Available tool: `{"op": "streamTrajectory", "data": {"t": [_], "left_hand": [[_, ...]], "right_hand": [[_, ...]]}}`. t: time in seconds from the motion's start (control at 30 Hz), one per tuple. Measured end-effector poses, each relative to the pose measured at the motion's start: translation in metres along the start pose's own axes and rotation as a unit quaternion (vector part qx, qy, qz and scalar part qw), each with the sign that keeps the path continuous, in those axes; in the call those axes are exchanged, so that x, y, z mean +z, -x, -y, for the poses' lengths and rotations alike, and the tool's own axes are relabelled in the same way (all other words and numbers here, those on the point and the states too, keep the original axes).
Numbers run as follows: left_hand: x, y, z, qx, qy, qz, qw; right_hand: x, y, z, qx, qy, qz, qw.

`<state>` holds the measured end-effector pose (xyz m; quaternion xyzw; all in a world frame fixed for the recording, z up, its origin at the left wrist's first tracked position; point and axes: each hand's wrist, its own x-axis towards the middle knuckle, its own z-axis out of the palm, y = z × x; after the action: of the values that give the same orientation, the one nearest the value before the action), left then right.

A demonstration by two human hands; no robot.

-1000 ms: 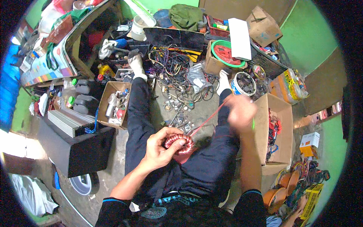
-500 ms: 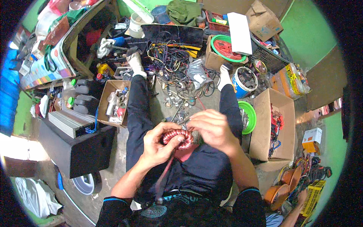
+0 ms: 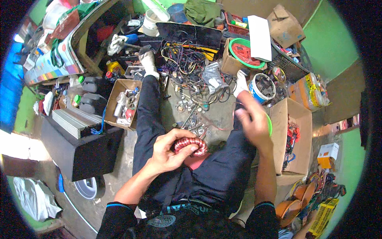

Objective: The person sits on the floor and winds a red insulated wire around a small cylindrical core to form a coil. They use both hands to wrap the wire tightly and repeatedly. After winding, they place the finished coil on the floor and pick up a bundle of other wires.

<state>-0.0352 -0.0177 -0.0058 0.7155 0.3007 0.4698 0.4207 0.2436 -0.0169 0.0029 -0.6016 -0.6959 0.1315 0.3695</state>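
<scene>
A ring-shaped coil wound with copper wire (image 3: 191, 147) sits in my left hand (image 3: 168, 150), pinched between thumb and fingers above my lap. A flat red piece (image 3: 197, 160) shows just below it, between my thighs. My right hand (image 3: 253, 124) is away from the coil, over my right knee. Motion smears its fingers, so what they hold, if anything, cannot be made out. Beside that hand the rim of a green basin (image 3: 270, 124) shows, mostly hidden behind my hand and forearm. Small metal parts (image 3: 194, 119) lie on the floor in front of the coil.
Tangled cables (image 3: 181, 59) spread between my feet. An open cardboard box (image 3: 278, 137) stands at right, near a white-and-blue bucket (image 3: 262, 88). Left of my leg are a box of parts (image 3: 126, 104) and a black cabinet (image 3: 81, 153) bearing a finned metal heatsink (image 3: 75, 121).
My right hand has left the coil and swung right and forward, toward the green basin. My left hand still holds the coil. The view has shifted slightly.
</scene>
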Motion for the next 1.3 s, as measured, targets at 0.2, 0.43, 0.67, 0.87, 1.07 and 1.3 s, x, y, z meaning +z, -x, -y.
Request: {"op": "streamTrajectory", "data": {"t": [0.2, 0.43, 0.67, 0.87, 1.07, 1.3], "left_hand": [[0.005, -0.009, -0.007, -0.019, 0.019, -0.003, 1.000], [0.016, -0.020, -0.012, -0.134, 0.018, 0.067, 0.989], [0.026, -0.033, -0.014, -0.021, -0.089, -0.025, 0.995], [0.031, -0.031, -0.010, -0.044, -0.044, -0.095, 0.994], [0.029, -0.039, -0.021, -0.142, 0.089, -0.122, 0.978], [0.019, -0.034, -0.021, -0.162, 0.114, -0.104, 0.975]], "right_hand": [[0.017, -0.022, 0.043, -0.040, -0.329, 0.328, 0.885], [-0.013, -0.036, 0.069, -0.231, 0.000, 0.121, 0.965], [-0.004, -0.011, 0.090, -0.324, 0.178, -0.027, 0.929], [0.009, 0.007, 0.090, -0.311, 0.191, -0.056, 0.930], [0.020, 0.009, 0.088, -0.348, 0.217, -0.066, 0.910], [0.026, 0.020, 0.110, -0.324, 0.324, -0.010, 0.889]]}}
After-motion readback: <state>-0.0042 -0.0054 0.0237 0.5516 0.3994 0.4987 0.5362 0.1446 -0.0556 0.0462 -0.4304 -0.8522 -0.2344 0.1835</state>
